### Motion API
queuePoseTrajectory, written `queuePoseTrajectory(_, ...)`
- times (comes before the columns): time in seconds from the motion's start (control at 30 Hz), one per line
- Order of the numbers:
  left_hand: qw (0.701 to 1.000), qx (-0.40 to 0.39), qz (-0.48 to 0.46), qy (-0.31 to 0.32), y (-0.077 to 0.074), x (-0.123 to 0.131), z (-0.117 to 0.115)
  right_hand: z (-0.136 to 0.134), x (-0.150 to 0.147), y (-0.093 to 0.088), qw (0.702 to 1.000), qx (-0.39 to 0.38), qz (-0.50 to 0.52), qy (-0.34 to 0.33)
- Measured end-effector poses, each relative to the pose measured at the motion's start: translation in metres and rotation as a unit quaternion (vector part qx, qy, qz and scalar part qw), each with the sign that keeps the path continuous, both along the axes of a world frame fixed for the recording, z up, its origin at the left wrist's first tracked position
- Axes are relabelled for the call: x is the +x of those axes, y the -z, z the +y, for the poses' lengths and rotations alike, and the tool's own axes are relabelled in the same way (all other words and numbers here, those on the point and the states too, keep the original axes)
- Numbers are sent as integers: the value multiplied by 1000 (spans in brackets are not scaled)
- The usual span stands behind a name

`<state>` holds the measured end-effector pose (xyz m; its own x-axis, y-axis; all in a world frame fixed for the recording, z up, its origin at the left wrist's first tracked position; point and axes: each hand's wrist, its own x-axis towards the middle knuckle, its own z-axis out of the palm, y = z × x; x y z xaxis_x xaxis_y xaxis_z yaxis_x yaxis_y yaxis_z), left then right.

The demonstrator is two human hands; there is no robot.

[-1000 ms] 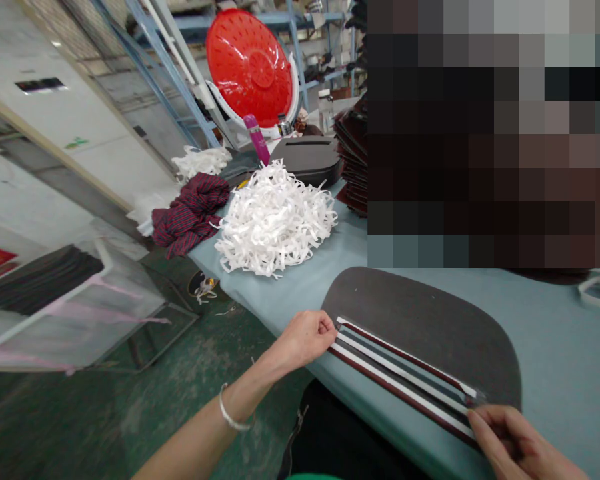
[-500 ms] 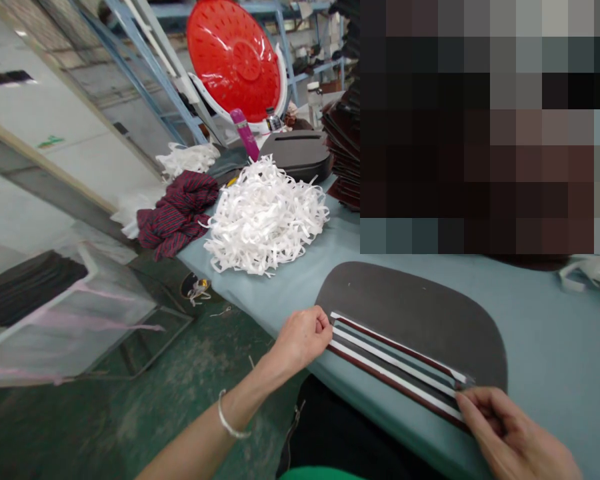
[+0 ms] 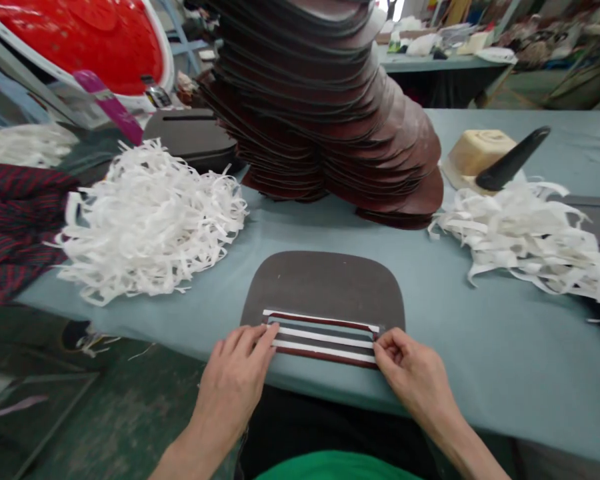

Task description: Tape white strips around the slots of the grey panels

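— Maroon-and-white strips (image 3: pixel 325 338), where?
— On a dark rounded panel (image 3: pixel 323 280), on the tabletop (image 3: pixel 480 353) (blue-grey).
— Grip?
— Open: left hand (image 3: pixel 233 383) and right hand (image 3: pixel 415 370) press the strip ends, aligning. Next calls for fixing them down.

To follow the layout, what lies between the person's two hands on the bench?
In the head view, parallel white and dark red strips lie between the left hand and the right hand, on a dark rounded panel.
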<state>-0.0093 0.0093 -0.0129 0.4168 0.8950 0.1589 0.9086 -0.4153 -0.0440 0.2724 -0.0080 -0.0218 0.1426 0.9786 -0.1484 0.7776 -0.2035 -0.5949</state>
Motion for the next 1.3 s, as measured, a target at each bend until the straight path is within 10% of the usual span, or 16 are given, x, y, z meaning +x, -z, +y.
queuePoseTrajectory(0.57,998,-13,57,-34,11,13,-20,-4,-13,-3,981,49,-187,-8)
queuePoseTrajectory(0.87,999,-14,10,-28,2,7,15,15,-43,-2,891,235,-250,-298)
queuePoseTrajectory(1.3,999,-39,-18,-4,4,19,13,22,-54,-7,861,225,-323,-322)
